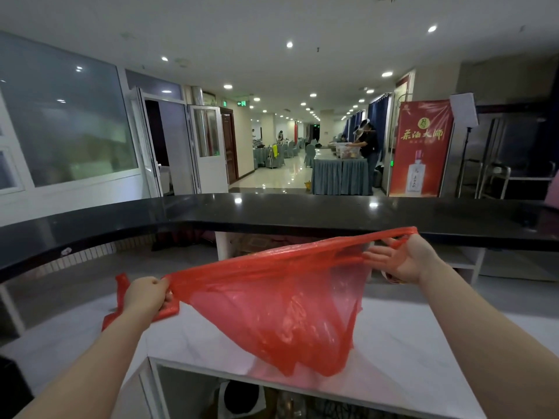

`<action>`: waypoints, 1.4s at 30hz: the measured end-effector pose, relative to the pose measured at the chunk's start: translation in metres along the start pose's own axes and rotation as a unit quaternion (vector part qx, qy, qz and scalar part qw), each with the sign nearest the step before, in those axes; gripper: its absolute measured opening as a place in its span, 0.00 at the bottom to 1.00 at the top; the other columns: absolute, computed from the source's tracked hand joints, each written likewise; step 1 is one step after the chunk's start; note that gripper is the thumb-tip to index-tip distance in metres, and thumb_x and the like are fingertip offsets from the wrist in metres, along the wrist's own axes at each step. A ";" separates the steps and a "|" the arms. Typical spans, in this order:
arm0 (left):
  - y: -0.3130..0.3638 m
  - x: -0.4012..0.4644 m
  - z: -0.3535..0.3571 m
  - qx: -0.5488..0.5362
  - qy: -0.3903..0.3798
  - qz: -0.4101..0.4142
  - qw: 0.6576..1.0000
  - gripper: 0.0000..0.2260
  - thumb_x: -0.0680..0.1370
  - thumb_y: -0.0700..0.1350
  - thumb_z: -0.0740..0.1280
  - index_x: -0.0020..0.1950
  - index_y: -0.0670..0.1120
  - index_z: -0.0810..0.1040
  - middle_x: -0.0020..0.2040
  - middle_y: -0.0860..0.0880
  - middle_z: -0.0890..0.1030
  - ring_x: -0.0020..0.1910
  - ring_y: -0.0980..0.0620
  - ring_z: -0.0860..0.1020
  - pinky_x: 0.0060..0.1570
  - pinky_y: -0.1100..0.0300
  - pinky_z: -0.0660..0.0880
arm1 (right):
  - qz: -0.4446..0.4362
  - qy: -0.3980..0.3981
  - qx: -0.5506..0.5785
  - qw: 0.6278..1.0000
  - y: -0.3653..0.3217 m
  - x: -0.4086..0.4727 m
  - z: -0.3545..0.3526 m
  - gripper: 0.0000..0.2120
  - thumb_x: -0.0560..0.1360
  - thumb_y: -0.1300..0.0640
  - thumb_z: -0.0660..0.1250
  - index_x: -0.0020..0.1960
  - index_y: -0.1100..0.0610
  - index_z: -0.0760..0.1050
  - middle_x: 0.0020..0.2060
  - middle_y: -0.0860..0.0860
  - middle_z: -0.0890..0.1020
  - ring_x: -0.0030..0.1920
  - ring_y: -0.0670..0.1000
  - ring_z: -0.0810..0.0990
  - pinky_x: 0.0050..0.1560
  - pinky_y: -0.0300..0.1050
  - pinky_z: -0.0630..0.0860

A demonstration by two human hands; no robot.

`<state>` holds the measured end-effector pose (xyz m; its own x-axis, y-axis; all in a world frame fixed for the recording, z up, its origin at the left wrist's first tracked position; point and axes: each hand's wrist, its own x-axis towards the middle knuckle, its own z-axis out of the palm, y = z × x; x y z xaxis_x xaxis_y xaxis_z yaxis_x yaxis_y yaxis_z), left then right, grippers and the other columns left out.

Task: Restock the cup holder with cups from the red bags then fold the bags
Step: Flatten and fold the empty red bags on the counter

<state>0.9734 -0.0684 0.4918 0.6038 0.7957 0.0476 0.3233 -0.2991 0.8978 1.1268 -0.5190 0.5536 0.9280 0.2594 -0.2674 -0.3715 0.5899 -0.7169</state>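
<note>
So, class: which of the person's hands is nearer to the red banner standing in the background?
Right. The right hand, holding the red bag, sits below the red banner, almost in line with it. The left hand grips the bag's other end, far to the banner's left.

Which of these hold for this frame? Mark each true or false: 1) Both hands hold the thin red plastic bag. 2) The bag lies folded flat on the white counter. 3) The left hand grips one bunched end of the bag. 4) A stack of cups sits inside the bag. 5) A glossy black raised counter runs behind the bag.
1) True: the left hand and right hand hold the thin red plastic bag.
2) False: it hangs stretched between the hands above the white counter.
3) True.
4) False: it sags, see-through, with no cups visible.
5) True: the glossy black raised counter runs behind.
</note>
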 end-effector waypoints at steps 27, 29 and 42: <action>-0.033 -0.008 0.035 -0.300 -0.127 -0.163 0.931 0.14 0.74 0.33 0.56 0.44 0.43 0.80 0.45 0.49 0.79 0.41 0.50 0.75 0.48 0.56 0.72 | -0.102 0.146 -0.039 0.983 0.041 0.019 -0.055 0.10 0.81 0.56 0.57 0.48 0.55 0.76 0.37 0.54 0.84 0.41 0.55 0.81 0.41 0.49 0.78; -0.044 -0.017 0.035 -0.291 -0.155 -0.178 0.927 0.09 0.76 0.36 0.60 0.44 0.43 0.80 0.45 0.49 0.80 0.42 0.50 0.75 0.53 0.54 0.71 | -0.083 0.194 -0.052 0.976 0.052 0.014 -0.071 0.08 0.80 0.60 0.57 0.46 0.57 0.74 0.36 0.55 0.82 0.38 0.54 0.80 0.35 0.46 0.79; -0.058 -0.077 0.063 0.128 -0.230 0.148 0.953 0.18 0.74 0.44 0.72 0.64 0.52 0.77 0.74 0.45 0.66 0.70 0.46 0.66 0.67 0.50 0.64 | -0.081 0.315 -0.048 0.944 0.110 -0.032 -0.081 0.07 0.79 0.55 0.56 0.48 0.59 0.68 0.34 0.57 0.75 0.28 0.53 0.78 0.20 0.35 0.70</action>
<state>0.9540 -0.1449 0.4083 0.9326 0.3593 0.0330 0.2209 -0.6407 0.7353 1.0587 -0.5247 0.4312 0.8160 -0.3528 -0.4579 -0.2476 0.5025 -0.8284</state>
